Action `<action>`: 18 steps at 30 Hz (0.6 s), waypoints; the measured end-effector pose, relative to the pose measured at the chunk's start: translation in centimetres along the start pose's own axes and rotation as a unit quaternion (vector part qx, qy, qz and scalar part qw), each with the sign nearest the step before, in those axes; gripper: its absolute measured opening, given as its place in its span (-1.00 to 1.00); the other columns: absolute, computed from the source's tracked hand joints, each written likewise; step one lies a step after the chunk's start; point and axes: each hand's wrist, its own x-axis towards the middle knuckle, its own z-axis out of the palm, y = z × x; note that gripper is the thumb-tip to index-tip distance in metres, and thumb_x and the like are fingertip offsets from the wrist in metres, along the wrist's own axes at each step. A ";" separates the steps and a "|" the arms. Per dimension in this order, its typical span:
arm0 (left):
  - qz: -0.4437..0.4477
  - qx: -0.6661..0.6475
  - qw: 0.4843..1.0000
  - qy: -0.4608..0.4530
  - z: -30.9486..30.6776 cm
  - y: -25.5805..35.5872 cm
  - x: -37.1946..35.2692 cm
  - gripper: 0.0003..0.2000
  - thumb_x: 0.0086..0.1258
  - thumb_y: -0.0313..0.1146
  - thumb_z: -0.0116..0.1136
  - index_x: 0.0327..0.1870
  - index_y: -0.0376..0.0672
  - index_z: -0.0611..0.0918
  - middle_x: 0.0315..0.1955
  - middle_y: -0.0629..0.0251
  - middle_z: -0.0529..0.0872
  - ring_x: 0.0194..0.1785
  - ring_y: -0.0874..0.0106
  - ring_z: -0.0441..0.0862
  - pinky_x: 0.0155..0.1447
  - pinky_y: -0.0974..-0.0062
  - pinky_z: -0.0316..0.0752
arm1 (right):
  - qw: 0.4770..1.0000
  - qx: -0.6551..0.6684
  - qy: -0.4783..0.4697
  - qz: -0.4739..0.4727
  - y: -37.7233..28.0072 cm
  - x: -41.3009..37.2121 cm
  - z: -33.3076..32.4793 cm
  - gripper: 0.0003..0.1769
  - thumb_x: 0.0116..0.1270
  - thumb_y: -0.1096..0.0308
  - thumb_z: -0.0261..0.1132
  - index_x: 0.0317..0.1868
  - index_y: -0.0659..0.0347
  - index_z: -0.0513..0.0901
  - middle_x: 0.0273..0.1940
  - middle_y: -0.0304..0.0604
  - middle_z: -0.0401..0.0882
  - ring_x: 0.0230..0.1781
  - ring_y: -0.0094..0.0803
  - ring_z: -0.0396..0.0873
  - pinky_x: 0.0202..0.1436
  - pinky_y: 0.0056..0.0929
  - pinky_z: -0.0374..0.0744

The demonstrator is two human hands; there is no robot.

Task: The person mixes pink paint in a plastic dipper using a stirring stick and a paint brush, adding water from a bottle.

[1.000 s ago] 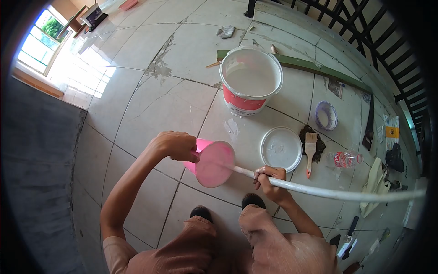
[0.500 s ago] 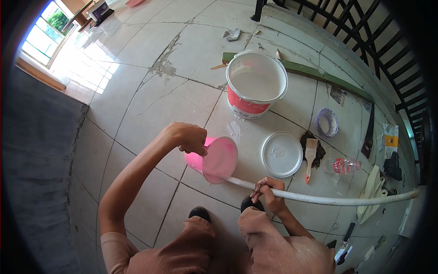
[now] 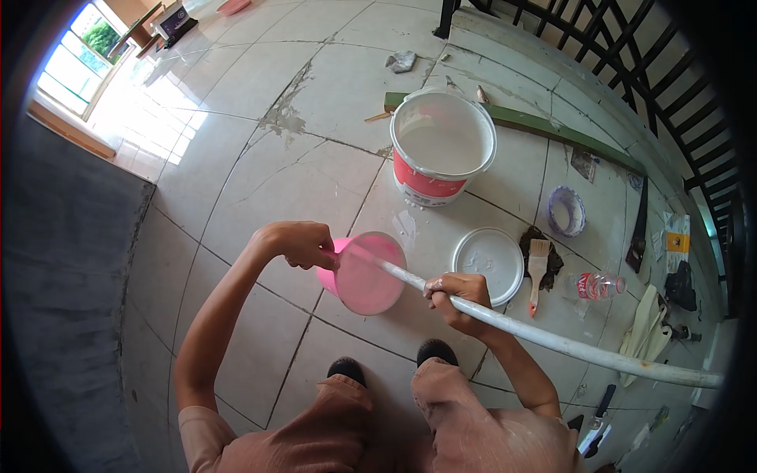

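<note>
With its fingers closed on the rim, my left hand (image 3: 300, 244) holds a pink bucket (image 3: 371, 288) tilted toward me on the tiled floor. A pale pink coating or liquid shows inside it. My right hand (image 3: 461, 299) is wrapped round a long white pipe (image 3: 552, 339). One end of the pipe reaches into the bucket, while the other runs off to the right edge. Just beyond stands a large white and red paint bucket (image 3: 430, 185), open at the top with whitish residue within. Its white lid (image 3: 482, 264) lies flat beside my right hand.
Right of the lid lie a paintbrush (image 3: 538, 272) on a dark rag, a plastic bottle (image 3: 595, 286) and a purple-rimmed bowl (image 3: 566, 211). A green plank (image 3: 552, 130) and a handsaw (image 3: 637, 225) rest near the black railing (image 3: 631, 67). A knife (image 3: 603, 406) lies at lower right.
The pipe's end has swung from the bucket's near side up across its mouth. My right hand has moved up and slightly left, and my left hand slightly left, shifting the pink bucket a little.
</note>
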 end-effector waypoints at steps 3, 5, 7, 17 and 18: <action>-0.003 0.016 1.000 0.004 0.0 0.3 -0.1 -0.63 0.16 -0.02 0.19 -0.55 -0.19 0.58 -0.69 0.36 0.52 -0.63 0.49 0.43 -0.50 0.48 0.36 | 0.999 -0.038 -0.019 0.013 -1.3 0.1 -1.1 -0.82 0.14 0.60 0.04 -0.49 0.43 0.59 -0.55 -0.08 0.63 -0.61 -0.47 0.62 -0.50 -0.56 0.59; 0.002 0.029 1.000 0.003 -0.1 0.8 0.1 -0.63 0.15 -0.01 0.19 -0.57 -0.19 0.57 -0.69 0.36 0.52 -0.63 0.48 0.44 -0.50 0.47 0.37 | 0.997 -0.011 -0.049 0.066 -2.2 -0.5 -1.2 -0.81 0.14 0.60 0.03 -0.50 0.44 0.58 -0.55 -0.09 0.62 -0.61 -0.48 0.62 -0.51 -0.56 0.60; 0.008 0.041 0.999 -0.001 -0.3 1.2 0.3 -0.62 0.14 -0.01 0.18 -0.58 -0.20 0.56 -0.69 0.35 0.53 -0.63 0.47 0.45 -0.50 0.46 0.37 | 0.990 0.048 -0.073 0.114 -2.4 -1.2 -1.1 -0.79 0.16 0.60 0.00 -0.50 0.48 0.56 -0.54 -0.09 0.59 -0.59 -0.50 0.60 -0.52 -0.56 0.60; 0.014 0.048 0.999 -0.013 -0.5 1.7 0.7 -0.61 0.13 -0.03 0.18 -0.65 -0.21 0.52 -0.73 0.34 0.50 -0.66 0.46 0.43 -0.52 0.45 0.37 | 0.988 0.100 0.011 0.114 0.1 -0.7 -1.2 -0.82 0.19 0.54 0.06 -0.46 0.39 0.60 -0.57 -0.14 0.61 -0.62 -0.52 0.62 -0.54 -0.58 0.58; 0.015 0.050 0.998 -0.016 -0.7 1.8 0.8 -0.61 0.13 -0.03 0.18 -0.66 -0.21 0.51 -0.73 0.34 0.50 -0.66 0.47 0.42 -0.52 0.46 0.36 | 0.993 0.083 0.014 0.089 0.1 -0.4 -1.3 -0.82 0.18 0.54 0.07 -0.46 0.38 0.60 -0.57 -0.13 0.62 -0.63 -0.51 0.62 -0.54 -0.57 0.58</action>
